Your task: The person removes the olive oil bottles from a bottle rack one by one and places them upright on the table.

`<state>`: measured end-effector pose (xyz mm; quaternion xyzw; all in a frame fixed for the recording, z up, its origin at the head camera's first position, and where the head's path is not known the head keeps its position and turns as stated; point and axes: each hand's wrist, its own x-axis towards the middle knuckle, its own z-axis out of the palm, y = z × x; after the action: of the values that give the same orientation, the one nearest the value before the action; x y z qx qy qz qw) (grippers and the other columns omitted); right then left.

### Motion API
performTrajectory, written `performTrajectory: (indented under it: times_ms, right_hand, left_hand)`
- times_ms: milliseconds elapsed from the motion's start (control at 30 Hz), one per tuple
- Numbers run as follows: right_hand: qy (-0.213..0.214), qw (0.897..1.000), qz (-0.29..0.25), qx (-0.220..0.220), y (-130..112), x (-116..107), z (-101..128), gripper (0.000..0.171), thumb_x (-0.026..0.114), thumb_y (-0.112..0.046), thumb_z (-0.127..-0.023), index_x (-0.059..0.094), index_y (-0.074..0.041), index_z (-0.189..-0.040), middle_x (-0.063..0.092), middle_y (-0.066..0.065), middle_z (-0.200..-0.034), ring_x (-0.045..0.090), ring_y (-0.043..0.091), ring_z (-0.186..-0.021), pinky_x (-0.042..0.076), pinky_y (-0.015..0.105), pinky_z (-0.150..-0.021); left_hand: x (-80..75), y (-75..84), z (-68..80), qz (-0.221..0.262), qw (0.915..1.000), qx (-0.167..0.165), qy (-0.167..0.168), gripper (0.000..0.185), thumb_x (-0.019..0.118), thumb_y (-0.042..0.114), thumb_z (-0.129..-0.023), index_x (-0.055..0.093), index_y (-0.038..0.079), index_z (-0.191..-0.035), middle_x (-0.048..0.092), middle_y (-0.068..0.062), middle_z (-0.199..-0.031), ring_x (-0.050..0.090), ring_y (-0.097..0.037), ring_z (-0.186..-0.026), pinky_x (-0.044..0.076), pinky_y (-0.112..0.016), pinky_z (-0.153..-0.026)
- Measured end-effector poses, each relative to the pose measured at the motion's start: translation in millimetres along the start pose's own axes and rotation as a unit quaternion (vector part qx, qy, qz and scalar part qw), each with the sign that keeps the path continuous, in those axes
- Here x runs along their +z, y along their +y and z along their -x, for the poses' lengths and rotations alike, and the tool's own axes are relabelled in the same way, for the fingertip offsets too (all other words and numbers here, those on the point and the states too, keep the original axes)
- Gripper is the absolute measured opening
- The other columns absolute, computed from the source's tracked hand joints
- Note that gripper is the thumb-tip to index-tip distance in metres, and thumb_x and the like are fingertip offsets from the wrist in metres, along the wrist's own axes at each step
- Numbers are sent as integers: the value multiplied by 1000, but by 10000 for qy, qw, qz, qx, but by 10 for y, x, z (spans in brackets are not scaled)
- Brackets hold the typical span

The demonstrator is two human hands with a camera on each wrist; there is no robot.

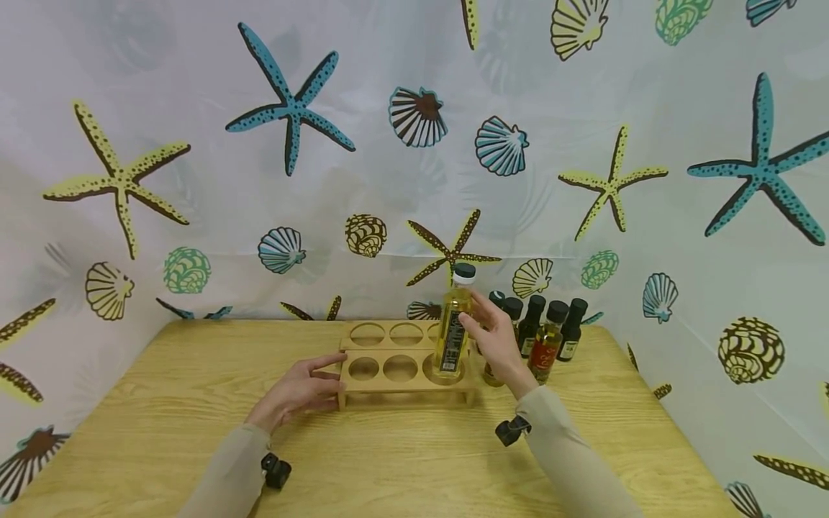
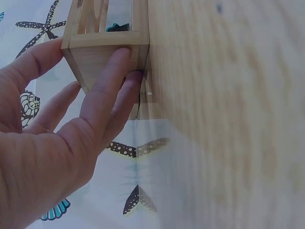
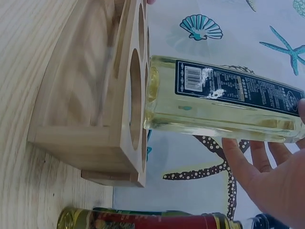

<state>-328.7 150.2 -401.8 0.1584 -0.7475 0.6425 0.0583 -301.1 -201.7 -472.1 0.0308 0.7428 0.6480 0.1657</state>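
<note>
Head view: left hand point(image 1: 299, 392) rests on the light wooden counter point(image 1: 162, 432), fingers point(image 2: 107, 83) extended, touching the left end of the pale wooden six-hole bottle rack point(image 1: 395, 370). Right hand point(image 1: 501, 342) grips the tall clear bottle of yellow oil with black label point(image 1: 453, 327), fingers curled round it, its base at the rack's front right hole. Small dark-capped bottles point(image 1: 550, 331) stand behind, right.

Open tabletop point(image 1: 194, 374) left of the wooden rack point(image 1: 404, 385); dark bottles point(image 1: 550, 331) crowding its right end.
</note>
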Motion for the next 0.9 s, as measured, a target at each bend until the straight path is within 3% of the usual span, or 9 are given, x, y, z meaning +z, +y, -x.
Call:
performTrajectory:
  times_ms: [200, 467, 733, 900]
  right_hand:
    - [-40, 10000, -34, 54, 10, -125, 57, 60, 59, -24, -100, 35, -17, -154, 31, 14, -159, 31, 35, -146, 30, 57, -116]
    - [12, 9995, 134, -269, 52, -276, 138, 66, 63, -37, -96, 38, -14, -152, 32, 16, -158, 33, 40, -143, 30, 60, -115]
    - [20, 9998, 33, -186, 21, -454, 189, 59, 63, -14, -97, 39, -7, -151, 36, 17, -155, 35, 36, -142, 32, 58, -114]
    - [7, 9994, 179, -309, 28, -568, 226, 57, 62, -11, -97, 42, -7, -149, 35, 17, -156, 33, 37, -144, 31, 60, -114]
  left_hand:
    - [-11, -4, 3, -15, 10000, 40, -44, 71, 69, 11, -91, 35, 12, -154, 35, -37, -147, 62, -34, -116, 56, -48, -91]
    - [12, 21, 18, -4, 10000, 10, -33, 71, 69, 10, -92, 35, 12, -154, 35, -36, -147, 62, -33, -116, 56, -47, -90]
    - [31, 29, 30, 3, 10000, -19, -48, 71, 69, 10, -92, 34, 11, -154, 34, -37, -147, 61, -38, -118, 56, -48, -90]
    - [11, 30, 21, 9, 10000, -22, 10, 71, 69, 10, -91, 35, 13, -153, 35, -36, -147, 62, -34, -116, 56, -48, -90]
